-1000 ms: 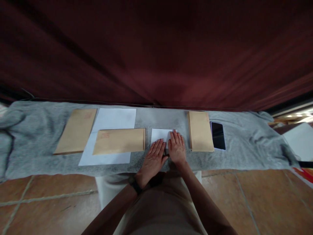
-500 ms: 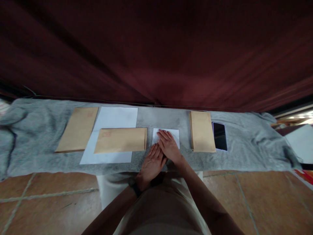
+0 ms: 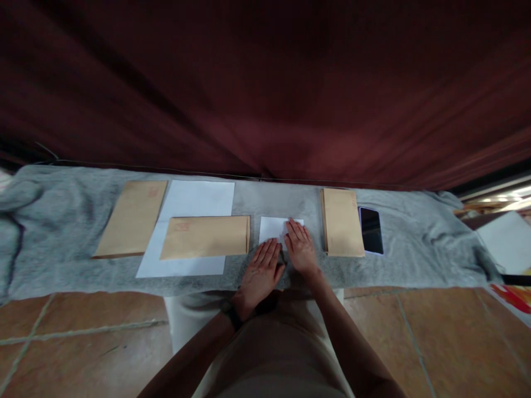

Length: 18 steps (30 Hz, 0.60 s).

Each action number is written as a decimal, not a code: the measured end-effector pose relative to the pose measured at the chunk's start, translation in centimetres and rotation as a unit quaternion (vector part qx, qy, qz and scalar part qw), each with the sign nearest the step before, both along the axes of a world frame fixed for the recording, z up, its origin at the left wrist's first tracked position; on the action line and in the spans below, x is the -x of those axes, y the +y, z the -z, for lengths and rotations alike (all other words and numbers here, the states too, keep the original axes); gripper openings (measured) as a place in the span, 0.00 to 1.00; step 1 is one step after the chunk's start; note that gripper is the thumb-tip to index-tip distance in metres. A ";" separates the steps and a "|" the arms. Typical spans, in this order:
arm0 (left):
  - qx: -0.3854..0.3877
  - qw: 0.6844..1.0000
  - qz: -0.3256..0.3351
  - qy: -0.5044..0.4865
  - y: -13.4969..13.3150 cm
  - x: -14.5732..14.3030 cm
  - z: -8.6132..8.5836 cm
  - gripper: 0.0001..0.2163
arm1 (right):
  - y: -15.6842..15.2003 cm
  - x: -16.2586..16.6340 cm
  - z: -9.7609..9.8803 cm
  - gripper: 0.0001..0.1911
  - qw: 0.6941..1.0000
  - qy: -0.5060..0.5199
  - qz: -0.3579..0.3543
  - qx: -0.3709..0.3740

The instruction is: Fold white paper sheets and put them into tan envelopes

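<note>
A small white piece of paper [image 3: 272, 225], which looks folded, lies on the grey cloth in front of me. My right hand [image 3: 301, 249] rests flat on its right side, fingers stretched out and pointing away from me. At its near left edge lies my left hand [image 3: 262, 273], palm down, fingers extended and thumb apart, the fingertips touching the paper. To the left, a brown envelope [image 3: 207, 237] lies across a large white sheet [image 3: 199, 198]. Right of the small paper is a stack of brown envelopes [image 3: 343, 221].
Another brown envelope [image 3: 131, 218] lies at the left of the white sheet. A phone [image 3: 371, 231] with a purple edge sits beside the right stack. The grey cloth [image 3: 423, 243] covers the narrow table, and a dark red curtain [image 3: 265, 99] hangs behind it.
My right hand has slid right across the small white paper, away from my left hand. My left hand stays nearly in place.
</note>
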<state>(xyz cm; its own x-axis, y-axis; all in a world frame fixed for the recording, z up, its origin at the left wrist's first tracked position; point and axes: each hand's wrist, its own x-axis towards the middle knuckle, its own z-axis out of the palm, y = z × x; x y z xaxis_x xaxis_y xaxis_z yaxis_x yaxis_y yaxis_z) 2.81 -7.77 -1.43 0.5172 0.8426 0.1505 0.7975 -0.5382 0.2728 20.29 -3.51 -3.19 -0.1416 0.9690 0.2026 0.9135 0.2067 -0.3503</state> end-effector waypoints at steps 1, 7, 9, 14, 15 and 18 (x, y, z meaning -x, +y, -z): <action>0.000 1.000 -0.001 0.001 0.0 0.0 0.0 0.26 | -0.3 -0.4 0.1 0.25 1.000 -0.004 0.011 -0.006; 0.002 1.000 -0.019 0.009 0.1 -0.4 -0.4 0.24 | -2.2 -1.4 0.6 0.26 0.999 -0.024 0.025 -0.034; 0.005 1.000 -0.024 0.012 0.5 -0.9 -0.7 0.23 | -2.6 -1.4 0.6 0.27 0.999 -0.029 0.026 -0.038; 0.011 1.000 -0.001 0.016 2.8 -2.5 -0.8 0.23 | -3.1 -1.3 0.6 0.26 0.998 -0.035 0.027 -0.037; 0.010 1.000 0.001 0.017 3.3 -2.8 -0.8 0.23 | -3.1 -1.3 0.5 0.25 0.998 -0.035 0.026 -0.036; 0.007 1.000 -0.004 0.022 4.7 -3.6 -0.6 0.23 | -3.3 -1.3 0.4 0.25 0.998 -0.035 0.027 -0.038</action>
